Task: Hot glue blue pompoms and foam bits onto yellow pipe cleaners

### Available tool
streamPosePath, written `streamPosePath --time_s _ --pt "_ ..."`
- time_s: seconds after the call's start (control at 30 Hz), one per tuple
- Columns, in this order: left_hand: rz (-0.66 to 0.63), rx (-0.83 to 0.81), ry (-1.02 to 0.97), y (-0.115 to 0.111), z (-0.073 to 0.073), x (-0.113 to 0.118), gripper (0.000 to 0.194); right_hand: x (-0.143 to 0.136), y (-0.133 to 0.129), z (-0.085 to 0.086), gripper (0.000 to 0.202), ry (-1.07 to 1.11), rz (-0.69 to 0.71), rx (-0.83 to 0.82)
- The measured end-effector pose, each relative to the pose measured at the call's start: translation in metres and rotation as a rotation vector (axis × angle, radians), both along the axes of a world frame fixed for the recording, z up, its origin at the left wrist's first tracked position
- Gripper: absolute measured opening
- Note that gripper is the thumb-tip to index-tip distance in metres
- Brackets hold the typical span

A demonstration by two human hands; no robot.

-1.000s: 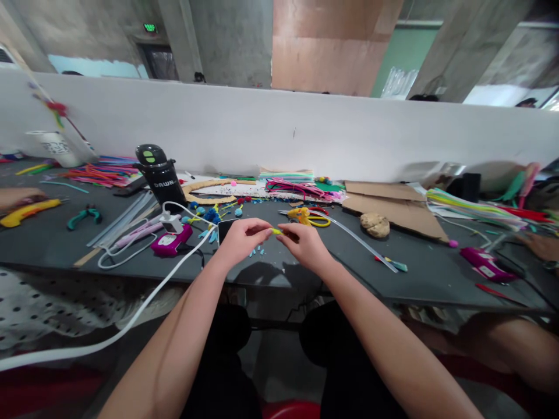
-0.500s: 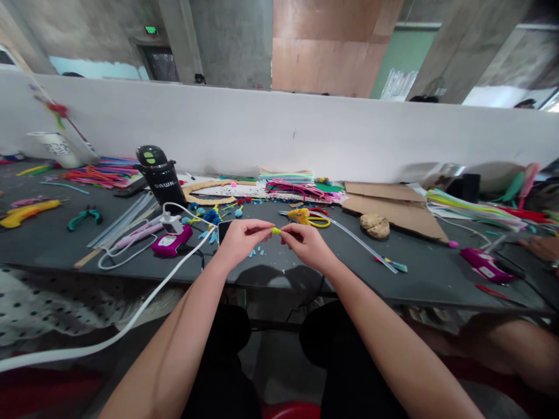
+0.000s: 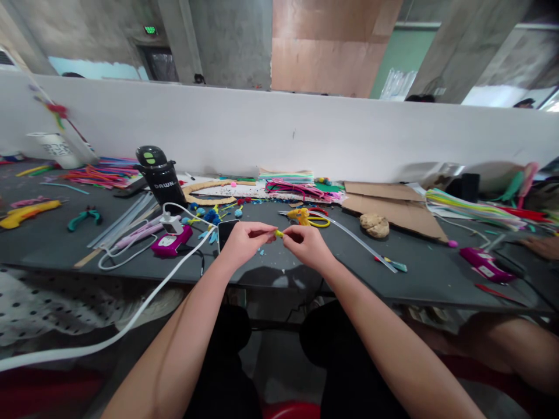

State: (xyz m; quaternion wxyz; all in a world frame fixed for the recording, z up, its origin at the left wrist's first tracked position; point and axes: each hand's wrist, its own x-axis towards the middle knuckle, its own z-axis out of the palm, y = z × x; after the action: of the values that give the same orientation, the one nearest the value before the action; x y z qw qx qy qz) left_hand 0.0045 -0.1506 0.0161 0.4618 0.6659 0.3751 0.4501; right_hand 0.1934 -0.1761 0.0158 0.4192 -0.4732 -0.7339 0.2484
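A short yellow piece of pipe cleaner (image 3: 278,233) is pinched between my two hands above the front of the table. My left hand (image 3: 251,240) has its thumb and fingertips closed on the left end. At the other end, the fingertips of my right hand (image 3: 305,243) are pressed together on it. My fingers hide much of the piece. Beside my left hand lies a dark-screened phone (image 3: 226,231), partly covered by it. Just beyond my right hand are a yellow glue gun (image 3: 300,216) and yellow-handled scissors (image 3: 321,220).
A black bottle (image 3: 161,177) and a purple power socket (image 3: 172,241) with white cables stand left. Pipe cleaners (image 3: 294,189) lie at the back. Cardboard (image 3: 388,209), a brown lump (image 3: 374,225) and a clear glue stick (image 3: 358,240) lie right. A white partition (image 3: 244,128) closes the back.
Both hands have dipped slightly, with the yellow piece moving a little down and right. More of the phone shows beside my left hand.
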Motion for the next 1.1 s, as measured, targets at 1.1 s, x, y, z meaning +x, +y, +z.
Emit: streamPosePath --time_s 1.1 --pt "-0.118 -0.055 0.018 -0.008 0.010 -0.006 0.024 0.011 0.001 0.002 0.034 0.282 0.398 -0.262"
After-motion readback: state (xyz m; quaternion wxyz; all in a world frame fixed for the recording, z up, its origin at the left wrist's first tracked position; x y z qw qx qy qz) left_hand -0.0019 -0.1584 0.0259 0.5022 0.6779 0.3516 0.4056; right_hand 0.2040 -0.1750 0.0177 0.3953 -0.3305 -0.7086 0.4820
